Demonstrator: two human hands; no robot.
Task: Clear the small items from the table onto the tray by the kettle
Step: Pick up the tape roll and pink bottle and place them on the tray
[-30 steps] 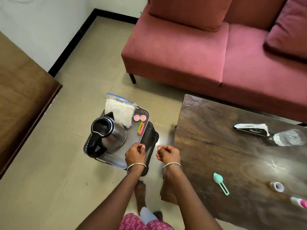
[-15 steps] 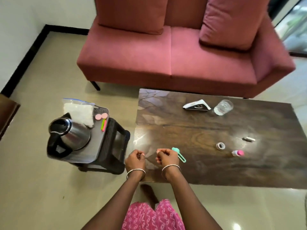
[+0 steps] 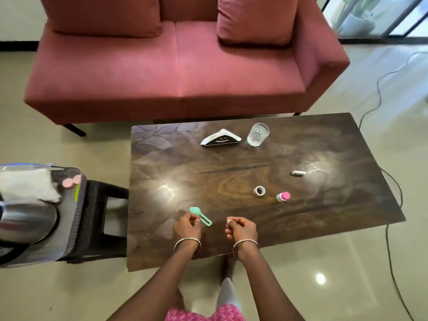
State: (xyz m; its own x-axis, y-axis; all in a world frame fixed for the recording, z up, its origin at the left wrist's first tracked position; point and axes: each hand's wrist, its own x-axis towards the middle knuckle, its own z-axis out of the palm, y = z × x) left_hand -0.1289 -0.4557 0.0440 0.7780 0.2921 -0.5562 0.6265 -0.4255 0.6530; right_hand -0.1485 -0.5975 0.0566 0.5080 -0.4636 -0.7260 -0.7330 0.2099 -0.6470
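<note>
While both hands hover curled above the near edge of the dark wooden table (image 3: 231, 163), the left hand (image 3: 187, 229) has its fingertips right at the teal heart-headed plastic clip (image 3: 201, 217), at 7 o'clock on the tabletop; whether they pinch it I cannot tell. The right hand (image 3: 242, 228) is a fist holding nothing. A small white tape roll (image 3: 259, 190) and a pink-capped white bottle (image 3: 283, 196) lie at 4 o'clock. The grey tray (image 3: 67, 242) bearing the steel kettle (image 3: 25, 220) stands off the table's 9 o'clock side.
</note>
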